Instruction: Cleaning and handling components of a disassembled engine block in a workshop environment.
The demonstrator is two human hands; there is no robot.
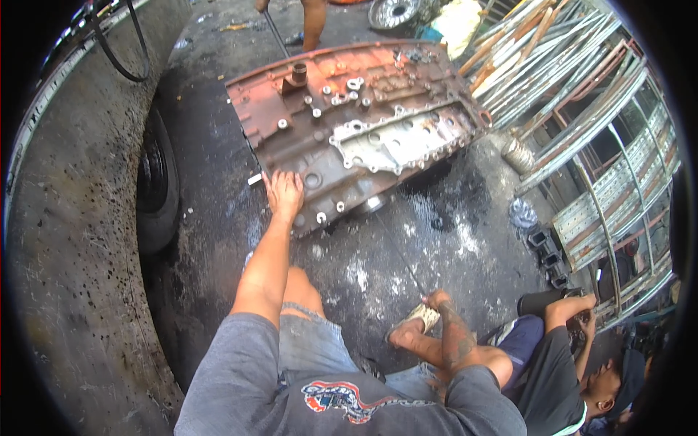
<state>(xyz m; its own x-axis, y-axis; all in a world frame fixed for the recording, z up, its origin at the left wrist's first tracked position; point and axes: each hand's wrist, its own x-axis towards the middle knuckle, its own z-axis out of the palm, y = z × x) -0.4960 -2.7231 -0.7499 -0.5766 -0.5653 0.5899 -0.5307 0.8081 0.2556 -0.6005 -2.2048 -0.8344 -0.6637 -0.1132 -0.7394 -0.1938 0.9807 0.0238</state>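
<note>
A large reddish-brown engine block (pixel 298 149) lies on its side in front of me, with open ports and a pale flanged recess along its near side. My left hand (pixel 285 192) lies on its near left corner, fingers spread, holding nothing. Low on my right, my right hand (pixel 438 298) is closed around the near end of a thin dark rod (pixel 402 256). The rod slants up toward a shiny round metal part (pixel 373 204) under the block's near edge; its far end is hard to make out.
Across the block, another person's hand (pixel 262 4) grips a long bar (pixel 277 35). A co-worker (pixel 556 378) sits close on my right. A large curved metal panel (pixel 80 196) and a tyre (pixel 171 185) stand left; metal pipes (pixel 560 62) and frames (pixel 618 211) are piled right.
</note>
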